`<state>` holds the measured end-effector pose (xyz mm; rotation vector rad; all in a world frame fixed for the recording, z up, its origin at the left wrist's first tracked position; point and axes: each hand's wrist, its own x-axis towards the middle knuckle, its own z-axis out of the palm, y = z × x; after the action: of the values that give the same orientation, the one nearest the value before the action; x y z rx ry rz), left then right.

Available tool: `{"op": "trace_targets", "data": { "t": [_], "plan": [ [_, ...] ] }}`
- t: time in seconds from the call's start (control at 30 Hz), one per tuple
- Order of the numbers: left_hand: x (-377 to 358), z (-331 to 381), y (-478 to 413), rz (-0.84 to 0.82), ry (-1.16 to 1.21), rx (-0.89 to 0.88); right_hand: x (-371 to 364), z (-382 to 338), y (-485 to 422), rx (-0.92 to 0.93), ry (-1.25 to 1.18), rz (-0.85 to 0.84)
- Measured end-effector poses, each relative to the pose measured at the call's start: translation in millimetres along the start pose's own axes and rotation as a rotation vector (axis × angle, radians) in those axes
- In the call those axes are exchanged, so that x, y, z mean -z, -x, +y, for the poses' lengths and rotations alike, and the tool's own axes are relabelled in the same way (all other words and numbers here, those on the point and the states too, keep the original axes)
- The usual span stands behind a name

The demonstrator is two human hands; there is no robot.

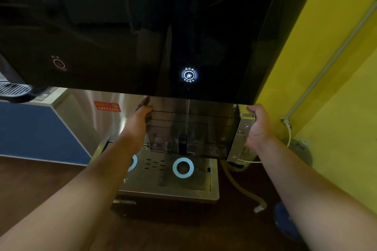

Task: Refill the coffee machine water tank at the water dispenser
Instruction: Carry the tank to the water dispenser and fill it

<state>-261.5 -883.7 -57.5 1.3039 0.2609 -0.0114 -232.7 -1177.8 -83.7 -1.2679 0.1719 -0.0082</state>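
Observation:
A clear, smoky water tank hangs under the black glass front of the water dispenser, above its steel drip tray. My left hand grips the tank's left side and my right hand grips its right end by a metal-faced panel. A thin stream of water falls from the dispenser into the tank, and water with bubbles lies in its bottom. A white cup-icon button glows on the panel above the stream.
A dim red button sits at the panel's left. The drip tray carries two light-blue rings. A yellow wall with a grey pipe stands right; a hose lies on the dark floor. A blue cabinet stands left.

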Motion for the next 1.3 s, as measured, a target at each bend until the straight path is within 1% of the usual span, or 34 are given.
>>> {"op": "trace_targets", "data": {
  "t": [0.47, 0.63, 0.8, 0.97, 1.1, 1.23, 1.3],
  "plan": [
    [2.8, -0.9, 0.3, -0.024, -0.036, -0.001, 0.2, 0.8, -3.8, -0.009, -0.011, 0.028],
    [3.8, -2.7, -0.3, -0.003, -0.025, 0.013, 1.4, 4.0, -4.2, 0.020, -0.003, -0.013],
    [4.2, -3.5, -1.1, -0.001, -0.021, 0.016, 1.4, 4.4, -4.2, 0.018, 0.042, 0.052],
    [2.1, -3.5, -2.3, -0.001, -0.004, 0.016, -0.7, 3.7, -3.6, 0.033, 0.012, 0.019],
    [2.1, -4.5, -3.9, 0.010, 0.043, 0.024, -0.2, 2.8, -4.7, 0.018, 0.037, 0.036],
    [1.2, -5.5, -3.4, 0.005, 0.008, 0.016, -0.9, 3.2, -2.7, 0.022, 0.021, 0.002],
    [1.6, -6.6, -4.9, 0.005, 0.000, 0.019, -0.9, 3.6, -3.1, 0.021, 0.022, 0.019]
  ]
}}
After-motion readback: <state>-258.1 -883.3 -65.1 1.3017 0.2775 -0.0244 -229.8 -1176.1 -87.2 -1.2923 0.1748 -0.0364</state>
